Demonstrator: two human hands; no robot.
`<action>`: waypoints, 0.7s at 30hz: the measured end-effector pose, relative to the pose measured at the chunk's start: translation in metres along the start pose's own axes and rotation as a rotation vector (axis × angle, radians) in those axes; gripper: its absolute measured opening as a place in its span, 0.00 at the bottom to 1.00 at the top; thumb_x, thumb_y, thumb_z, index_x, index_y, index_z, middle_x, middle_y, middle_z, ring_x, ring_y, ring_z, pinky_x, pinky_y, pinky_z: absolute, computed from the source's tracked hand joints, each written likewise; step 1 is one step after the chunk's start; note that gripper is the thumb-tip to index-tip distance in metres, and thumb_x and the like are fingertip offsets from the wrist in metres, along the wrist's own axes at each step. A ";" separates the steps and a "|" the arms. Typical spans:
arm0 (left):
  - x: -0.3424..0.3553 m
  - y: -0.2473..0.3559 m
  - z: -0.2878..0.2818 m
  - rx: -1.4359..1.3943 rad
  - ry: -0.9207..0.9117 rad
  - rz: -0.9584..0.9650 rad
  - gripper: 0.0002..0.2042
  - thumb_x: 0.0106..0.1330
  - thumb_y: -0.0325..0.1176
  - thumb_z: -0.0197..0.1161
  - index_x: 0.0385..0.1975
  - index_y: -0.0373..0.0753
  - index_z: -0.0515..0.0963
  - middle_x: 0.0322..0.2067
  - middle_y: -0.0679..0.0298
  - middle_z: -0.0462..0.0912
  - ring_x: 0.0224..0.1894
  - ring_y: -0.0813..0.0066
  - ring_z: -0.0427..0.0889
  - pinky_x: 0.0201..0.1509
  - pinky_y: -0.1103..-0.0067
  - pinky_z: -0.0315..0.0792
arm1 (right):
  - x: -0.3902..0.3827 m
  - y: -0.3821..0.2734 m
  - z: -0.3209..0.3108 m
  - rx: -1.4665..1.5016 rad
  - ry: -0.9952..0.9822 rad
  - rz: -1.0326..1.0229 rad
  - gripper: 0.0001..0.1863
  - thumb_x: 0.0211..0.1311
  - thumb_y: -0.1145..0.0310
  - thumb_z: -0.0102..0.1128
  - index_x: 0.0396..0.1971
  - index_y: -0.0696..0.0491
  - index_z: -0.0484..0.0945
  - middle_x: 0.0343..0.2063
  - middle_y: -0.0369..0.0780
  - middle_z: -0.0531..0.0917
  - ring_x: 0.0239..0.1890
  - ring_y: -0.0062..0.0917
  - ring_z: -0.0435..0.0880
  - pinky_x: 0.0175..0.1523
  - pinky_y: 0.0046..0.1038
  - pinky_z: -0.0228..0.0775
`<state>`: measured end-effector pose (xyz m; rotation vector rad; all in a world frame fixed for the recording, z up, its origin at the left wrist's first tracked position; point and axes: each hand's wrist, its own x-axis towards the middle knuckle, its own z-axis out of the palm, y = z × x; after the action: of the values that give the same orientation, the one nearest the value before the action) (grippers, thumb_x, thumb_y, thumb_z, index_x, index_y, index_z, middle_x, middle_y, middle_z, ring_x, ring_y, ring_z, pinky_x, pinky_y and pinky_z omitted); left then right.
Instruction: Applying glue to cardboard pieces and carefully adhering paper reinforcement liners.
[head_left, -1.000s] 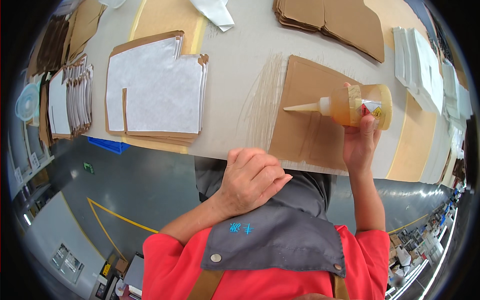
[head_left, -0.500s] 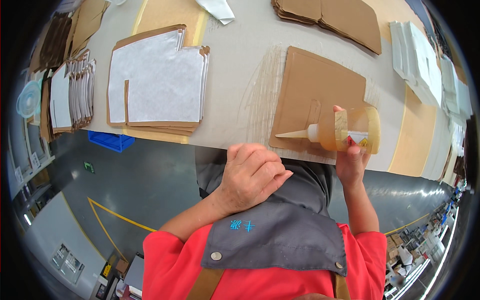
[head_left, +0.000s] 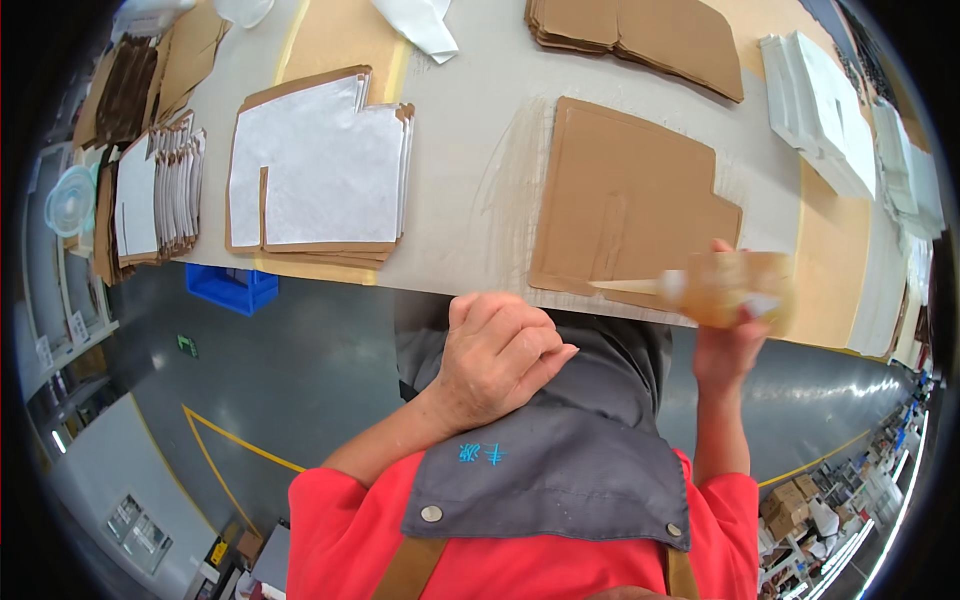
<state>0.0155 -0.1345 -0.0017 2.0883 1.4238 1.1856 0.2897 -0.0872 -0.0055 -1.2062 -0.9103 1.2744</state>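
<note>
My right hand grips a squeeze bottle of yellowish liquid with a long pointed nozzle. Bottle and fingers are smeared by motion. It lies on its side in the air, nozzle pointing left, the tip over the near edge of a brown notched sheet. This sheet lies flat on the table, with a faint outline of a narrow slot on it. My left hand is curled into a loose fist in front of my apron, just off the table's near edge, with nothing visible in it.
White-faced brown pieces lie stacked to the left, and more stand in a row beyond them. Brown pieces are piled at the back. White pieces are stacked at right. A blue bin sits below the table edge.
My right hand has moved the bottle to the right and slightly nearer to me, along the sheet's near edge. My left hand has stayed curled in place. The view has shifted a little.
</note>
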 end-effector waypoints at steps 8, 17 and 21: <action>-0.002 -0.002 0.004 0.013 -0.055 0.032 0.14 0.50 0.32 0.78 0.30 0.48 0.77 0.34 0.72 0.80 0.40 0.69 0.77 0.48 0.72 0.61 | 0.099 -0.082 -0.186 -0.608 0.428 0.092 0.28 0.62 0.44 0.64 0.53 0.48 0.75 0.44 0.38 0.81 0.45 0.25 0.81 0.48 0.28 0.73; 0.046 -0.024 -0.004 0.056 -0.055 0.125 0.16 0.51 0.23 0.76 0.25 0.44 0.70 0.23 0.67 0.72 0.25 0.65 0.73 0.32 0.72 0.62 | 0.145 -0.117 -0.173 -1.463 0.392 -0.460 0.29 0.60 0.49 0.68 0.55 0.53 0.77 0.45 0.45 0.82 0.49 0.34 0.79 0.56 0.35 0.70; 0.118 -0.051 0.012 -0.021 -0.059 0.277 0.09 0.59 0.20 0.66 0.37 0.40 0.76 0.27 0.60 0.80 0.25 0.59 0.80 0.27 0.71 0.73 | 0.226 -0.139 -0.081 -1.302 0.126 -0.490 0.17 0.62 0.56 0.67 0.43 0.54 0.83 0.41 0.41 0.83 0.45 0.31 0.80 0.52 0.33 0.72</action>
<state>0.0115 -0.0054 0.0088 2.3407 1.1171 1.2195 0.4242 0.1373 0.0863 -1.7994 -1.8976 0.0767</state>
